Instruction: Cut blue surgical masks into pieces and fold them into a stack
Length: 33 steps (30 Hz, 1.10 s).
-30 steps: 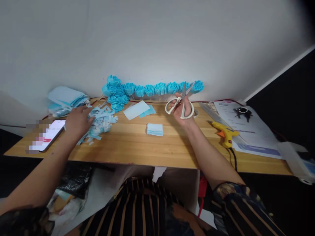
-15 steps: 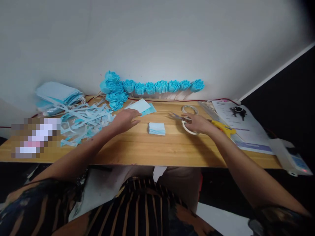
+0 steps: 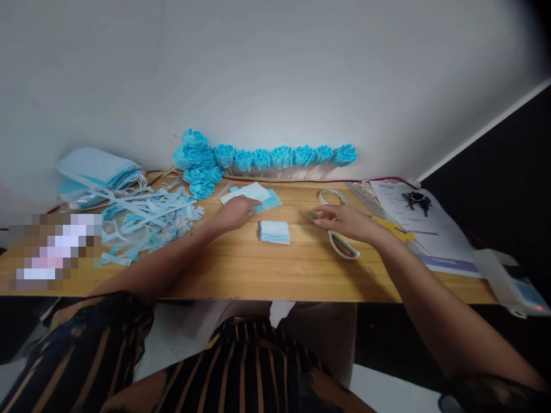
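Observation:
My left hand (image 3: pixel 239 212) reaches over a few loose pieces of pale and brighter blue mask fabric (image 3: pixel 272 198). Its fingers are bent down and closed on them, with the fingertips partly hidden. Just to the right, a small neat stack of light blue fabric pieces (image 3: pixel 274 231) lies on the table. My right hand (image 3: pixel 342 221) hovers over a pair of scissors (image 3: pixel 350 252) with white handles. Its thumb and fingers are apart, and no finger is in the visible handle loop. The blades are mostly hidden and blurred under the hand.
Blue fabric flowers (image 3: pixel 282 156) on sticks line the wall. Cut strips (image 3: pixel 150 212) and a pile of face masks (image 3: pixel 97 166) lie left. A tape roll (image 3: pixel 332 197), yellow glue gun (image 3: pixel 394 228), printed sheet (image 3: pixel 430 241), keys (image 3: pixel 416 199) and white device (image 3: pixel 512 281) are on the right.
My left hand has moved right onto the loose fabric pieces, which have shifted slightly right. My right hand has come off the scissors, whose handles have swung down and to the right.

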Available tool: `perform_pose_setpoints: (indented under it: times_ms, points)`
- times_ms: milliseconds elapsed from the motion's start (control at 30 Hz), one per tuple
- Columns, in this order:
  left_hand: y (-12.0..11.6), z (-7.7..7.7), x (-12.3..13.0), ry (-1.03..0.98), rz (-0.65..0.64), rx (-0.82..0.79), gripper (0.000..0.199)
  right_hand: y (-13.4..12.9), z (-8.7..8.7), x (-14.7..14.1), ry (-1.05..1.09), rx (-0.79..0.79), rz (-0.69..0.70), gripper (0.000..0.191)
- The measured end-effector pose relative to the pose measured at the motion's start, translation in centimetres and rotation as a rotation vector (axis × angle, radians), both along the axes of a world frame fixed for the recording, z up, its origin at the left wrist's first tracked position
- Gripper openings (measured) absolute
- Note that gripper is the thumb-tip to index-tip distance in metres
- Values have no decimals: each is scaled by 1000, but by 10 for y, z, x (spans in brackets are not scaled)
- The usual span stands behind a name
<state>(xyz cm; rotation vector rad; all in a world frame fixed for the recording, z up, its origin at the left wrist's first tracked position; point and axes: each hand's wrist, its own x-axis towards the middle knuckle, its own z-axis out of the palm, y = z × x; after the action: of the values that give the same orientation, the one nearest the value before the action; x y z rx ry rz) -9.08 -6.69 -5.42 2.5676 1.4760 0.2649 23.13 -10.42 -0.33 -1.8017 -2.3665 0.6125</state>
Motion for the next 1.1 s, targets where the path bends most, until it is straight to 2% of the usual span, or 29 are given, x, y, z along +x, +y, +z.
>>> perform_pose_setpoints:
  times_ms: [100,233,300,400,500,567,667,833,867,1000,1033,1100]
  points:
    - [-7,4,18,-42,-99,-20,45,12,-5,-24,42,40,26,46]
    - [-4,6,34,-50,-180,-69,46,42,-17,-52,45,137,62,41]
    - [0,3,36,-60,-190,-70,47,58,-21,-67,-2,170,40,37]
    - [4,-7,37,-123,-210,-55,48,77,-23,-87,-97,169,0,41]
    - [2,-16,37,-222,-236,-88,43,89,-26,-101,-193,142,-64,41]
    - [-1,-17,36,-283,-240,-136,39,93,-31,-103,-183,102,-80,36]
    - [-4,-14,32,-376,-184,-141,37,94,-40,-98,-59,90,-59,26]
    - [2,-1,22,-612,23,144,34,79,-46,-80,339,186,52,22]
    - [3,1,21,-627,48,165,39,75,-44,-78,415,192,75,22]
    - [3,2,24,-615,55,76,76,60,-37,-81,611,213,149,22]
    - [3,2,25,-616,59,41,78,57,-35,-84,647,213,165,24]
    - [2,1,28,-610,96,-32,58,54,-34,-89,712,217,193,27]
